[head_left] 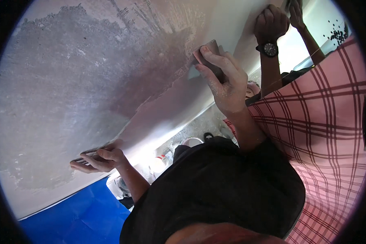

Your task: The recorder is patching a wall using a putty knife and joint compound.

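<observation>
My right hand point(229, 81) is closed around a grey-brown sanding block point(212, 61), thumb on one side and fingers on the other. The block is pressed to a pale wall at the edge of a large rough grey patch point(61, 81). White dust coats my right fingers and wrist. Lower down on the left, my left hand point(99, 160) lies against the same wall with its fingers stretched out. Dark stripes show between and above those fingers; whether they are shadow or a thin sheet, I cannot make out.
Close on my right stands a person in a pink checked shirt point(321, 105), one fist point(271, 22) with a wristwatch and another hand point(296, 14) raised at the wall. A blue sheet point(77, 211) spreads at lower left. Below are a bucket point(192, 141) and a white-and-red container point(158, 162).
</observation>
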Tool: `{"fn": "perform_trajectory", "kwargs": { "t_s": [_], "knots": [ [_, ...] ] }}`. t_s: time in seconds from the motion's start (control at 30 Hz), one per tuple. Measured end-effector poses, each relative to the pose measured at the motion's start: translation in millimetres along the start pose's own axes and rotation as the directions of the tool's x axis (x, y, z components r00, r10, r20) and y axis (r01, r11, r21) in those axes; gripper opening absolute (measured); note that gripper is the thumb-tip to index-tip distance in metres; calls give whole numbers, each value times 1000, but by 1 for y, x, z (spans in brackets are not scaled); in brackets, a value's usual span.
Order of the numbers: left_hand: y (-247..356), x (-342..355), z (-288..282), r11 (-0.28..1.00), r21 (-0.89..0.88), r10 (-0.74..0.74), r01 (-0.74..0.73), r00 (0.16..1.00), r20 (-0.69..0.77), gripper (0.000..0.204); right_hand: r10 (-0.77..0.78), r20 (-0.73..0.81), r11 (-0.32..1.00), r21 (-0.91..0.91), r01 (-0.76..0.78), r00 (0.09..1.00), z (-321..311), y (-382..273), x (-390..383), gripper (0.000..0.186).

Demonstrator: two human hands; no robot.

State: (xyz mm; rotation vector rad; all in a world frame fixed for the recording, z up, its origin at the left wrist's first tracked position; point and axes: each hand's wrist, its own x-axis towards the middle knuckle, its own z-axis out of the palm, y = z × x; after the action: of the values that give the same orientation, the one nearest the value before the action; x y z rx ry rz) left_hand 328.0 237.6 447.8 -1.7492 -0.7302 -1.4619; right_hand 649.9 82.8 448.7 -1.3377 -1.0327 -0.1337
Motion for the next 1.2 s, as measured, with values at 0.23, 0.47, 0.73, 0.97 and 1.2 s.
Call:
{"fn": "perform_trajectory", "kwargs": {
  "t_s": [0.23, 0.47, 0.73, 0.97, 1.2],
  "knots": [
    [4, -1, 9, 999, -50, -1, 0, 1000, -20, 49, 165, -228, 970, 215, -115, 960, -36, -48, 58, 35],
    [3, 2, 3, 999, -28, 18, -18, 1000, -12, 46, -34, -151, 977, 202, 64, 988, 10, 7, -2, 29],
    [1, -3, 1, 999, -18, -35, 35, 999, 1, 49, 16, -75, 995, 103, -8, 997, 16, -2, 3, 31],
    [4, 0, 5, 999, -47, -10, 11, 1000, 5, 47, -96, -177, 995, 20, 101, 980, -6, -42, 67, 25],
    [5, -1, -1, 1000, -29, -11, 11, 1000, 26, 47, -63, -67, 985, 154, 72, 996, 2, -23, 38, 31]
  ]
}}
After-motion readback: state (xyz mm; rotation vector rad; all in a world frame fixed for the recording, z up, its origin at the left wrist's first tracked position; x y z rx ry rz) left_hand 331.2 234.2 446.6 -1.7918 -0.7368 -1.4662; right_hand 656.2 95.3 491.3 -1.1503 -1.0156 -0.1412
